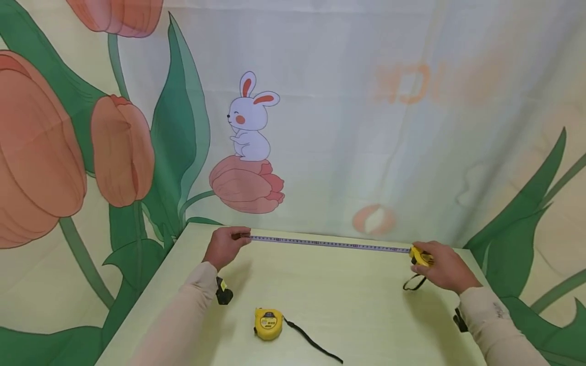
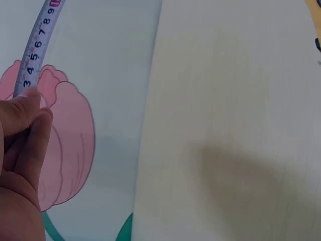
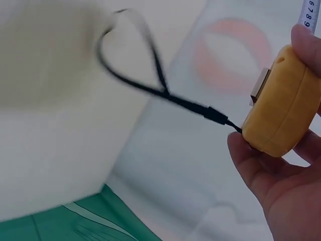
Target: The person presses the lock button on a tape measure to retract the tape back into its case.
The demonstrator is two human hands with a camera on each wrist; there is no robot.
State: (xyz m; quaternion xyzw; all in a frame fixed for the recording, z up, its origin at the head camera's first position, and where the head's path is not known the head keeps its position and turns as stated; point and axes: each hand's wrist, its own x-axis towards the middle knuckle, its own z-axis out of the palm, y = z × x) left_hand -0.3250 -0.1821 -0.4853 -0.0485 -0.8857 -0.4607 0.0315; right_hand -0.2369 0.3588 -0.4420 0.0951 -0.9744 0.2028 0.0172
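A white measuring blade (image 1: 329,244) is stretched level between both hands near the table's far edge. The left hand (image 1: 226,246) pinches its free end between thumb and fingers; in the left wrist view the blade (image 2: 37,47) shows its numbers above the thumb. At the other end, the right hand (image 1: 443,265) grips the yellow tape measure (image 1: 421,256) that the blade comes out of. Its metal belt clip (image 3: 260,85) and dangling black wrist strap (image 3: 188,104) show in the right wrist view. The fingers wrap the case from both sides.
A second yellow tape measure (image 1: 268,324) lies on the pale table (image 1: 348,300) near the front, its black strap (image 1: 313,344) trailing right. Behind the table hangs a curtain (image 1: 320,127) printed with tulips and a rabbit. Black wrist cameras sit below both sleeves.
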